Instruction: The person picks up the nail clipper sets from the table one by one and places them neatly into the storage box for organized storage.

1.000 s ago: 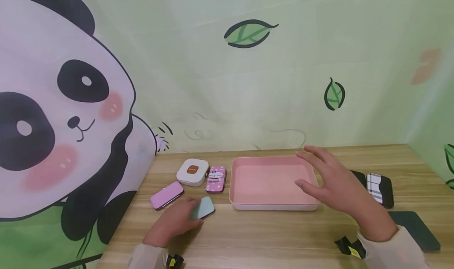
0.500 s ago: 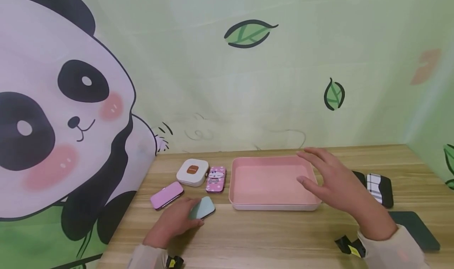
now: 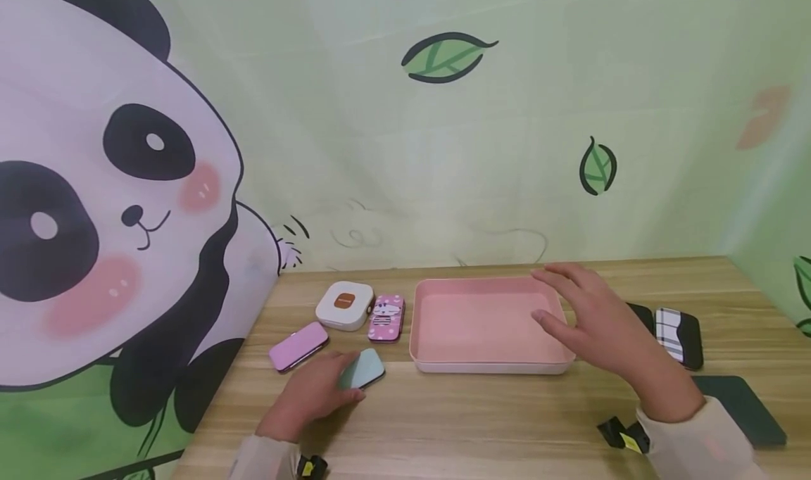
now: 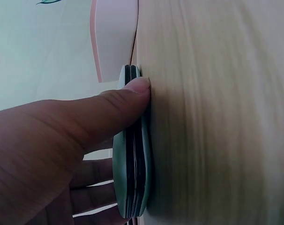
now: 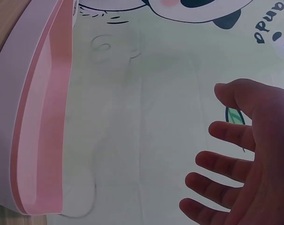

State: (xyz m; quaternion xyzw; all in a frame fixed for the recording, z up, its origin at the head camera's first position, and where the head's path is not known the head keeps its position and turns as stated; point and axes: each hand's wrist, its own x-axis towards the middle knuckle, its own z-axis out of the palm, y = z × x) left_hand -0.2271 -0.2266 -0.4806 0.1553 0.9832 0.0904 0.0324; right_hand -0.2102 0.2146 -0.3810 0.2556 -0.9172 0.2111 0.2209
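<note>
On the wooden table, the left hand has hold of a pale green case, thumb on the near edge and fingers round the far side, the grip closed down to the case's own width. From beside that wrist I can see the case's dark layered rim under the thumb; it lies on the tabletop, to the left of a pink tray and a little nearer the person.

The right hand has nothing in it. It hangs at the tray's right end, fingers apart and slightly bent, thumb held well away from them.

Round the left hand lie a plain purple case, a white box with a brown patch, and a pink case with a cat on it, which sits between box and tray. Beyond the right hand there's a black-and-white checked case, and nearer, partly behind the sleeve, a flat dark green thing. A big panda is printed on the backdrop.
</note>
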